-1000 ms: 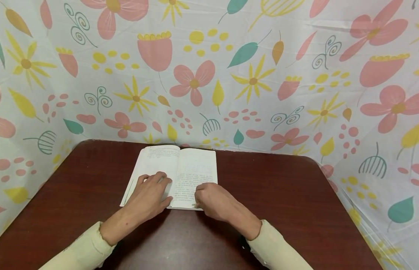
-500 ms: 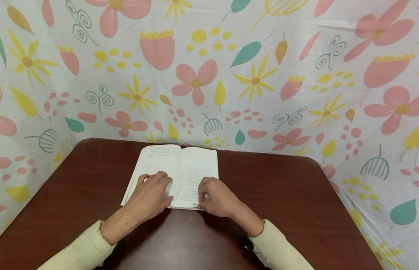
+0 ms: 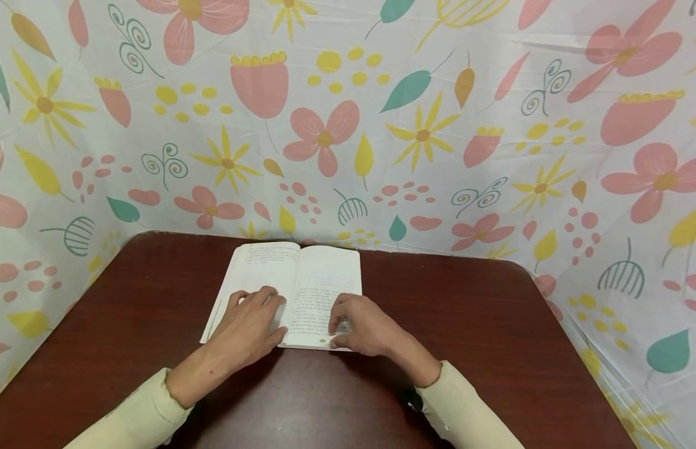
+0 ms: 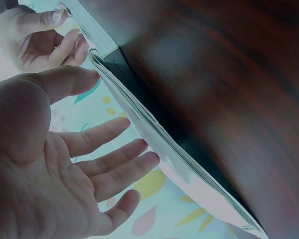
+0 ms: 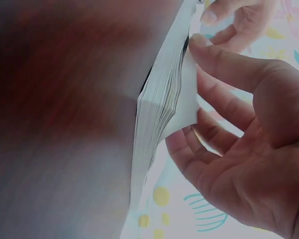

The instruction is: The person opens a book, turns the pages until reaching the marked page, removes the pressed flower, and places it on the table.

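An open book [image 3: 322,274] lies on the dark red-brown table [image 3: 483,324]. My left hand [image 3: 257,312] rests flat on the left page with straight fingers; the left wrist view shows the palm [image 4: 65,169] open beside the page edges [image 4: 154,134]. At the book's lower right corner, my right hand [image 3: 341,327] pinches a page. In the right wrist view that hand [image 5: 229,124] has its thumb on the page stack [image 5: 157,109], and its curled fingers sit behind one lifted, bent page [image 5: 187,99].
A floral cloth [image 3: 381,125] with pink and yellow flowers walls the table at the back and both sides. The table's rounded far corners [image 3: 516,265] meet the cloth. Cream sleeves [image 3: 466,411] cover both forearms.
My right hand slid forward onto the right page's lower corner and its fingers took hold of a page. The left hand and the book stayed put.
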The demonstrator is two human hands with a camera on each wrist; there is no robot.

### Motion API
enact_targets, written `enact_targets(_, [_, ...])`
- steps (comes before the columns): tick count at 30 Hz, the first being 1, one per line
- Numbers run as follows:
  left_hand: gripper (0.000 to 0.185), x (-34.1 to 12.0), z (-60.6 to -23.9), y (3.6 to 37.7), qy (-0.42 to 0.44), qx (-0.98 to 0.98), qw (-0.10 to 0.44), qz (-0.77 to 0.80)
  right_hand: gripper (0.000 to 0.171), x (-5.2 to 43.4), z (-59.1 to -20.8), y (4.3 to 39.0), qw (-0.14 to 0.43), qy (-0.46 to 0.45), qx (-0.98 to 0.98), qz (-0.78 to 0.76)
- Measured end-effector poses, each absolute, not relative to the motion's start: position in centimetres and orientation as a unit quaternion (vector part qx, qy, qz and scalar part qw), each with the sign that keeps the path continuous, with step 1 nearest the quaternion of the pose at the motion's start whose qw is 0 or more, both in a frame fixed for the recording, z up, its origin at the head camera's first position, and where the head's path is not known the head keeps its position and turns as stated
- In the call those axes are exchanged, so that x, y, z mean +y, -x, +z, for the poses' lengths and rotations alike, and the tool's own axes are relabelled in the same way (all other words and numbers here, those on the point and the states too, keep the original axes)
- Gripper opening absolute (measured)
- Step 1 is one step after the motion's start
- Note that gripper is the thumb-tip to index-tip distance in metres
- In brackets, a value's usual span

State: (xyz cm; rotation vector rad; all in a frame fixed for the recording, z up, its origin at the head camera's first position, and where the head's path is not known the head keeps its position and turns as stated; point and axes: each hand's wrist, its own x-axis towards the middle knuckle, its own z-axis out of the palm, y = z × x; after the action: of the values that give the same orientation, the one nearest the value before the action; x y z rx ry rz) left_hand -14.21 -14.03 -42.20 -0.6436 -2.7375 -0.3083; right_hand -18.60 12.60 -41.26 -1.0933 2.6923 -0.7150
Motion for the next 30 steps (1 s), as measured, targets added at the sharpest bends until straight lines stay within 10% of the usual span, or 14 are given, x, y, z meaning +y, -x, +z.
enact_targets(8, [0.044, -14.2, -42.2, 14.2, 0.228, -0.955, 0.155, -0.109, 0.016, 12.8, -41.0, 18.5, -0.039, 0.412, 0.893, -0.180])
enact_targets(14, [0.049, -14.4, -42.1, 14.3, 0.236, -0.954, 0.154, -0.107, 0.079, 12.4, -41.1, 18.4, -0.146, 0.273, 0.898, -0.312])
enact_targets(17, [0.061, -14.3, -42.1, 14.3, 0.235, -0.955, 0.140, -0.115, 0.087, 12.3, -41.1, 18.2, -0.102, 0.227, 0.883, -0.398])
enact_targets(24, [0.089, -13.7, -41.9, 14.2, 0.233, -0.953, 0.104, -0.161, 0.045, 11.2, -41.1, 16.7, 0.082, 0.202, 0.798, -0.561])
enact_targets(30, [0.086, -13.2, -41.6, 14.3, 0.228, -0.944, 0.129, -0.203, 0.052, 10.5, -40.7, 15.5, 0.132, 0.247, 0.773, -0.569])
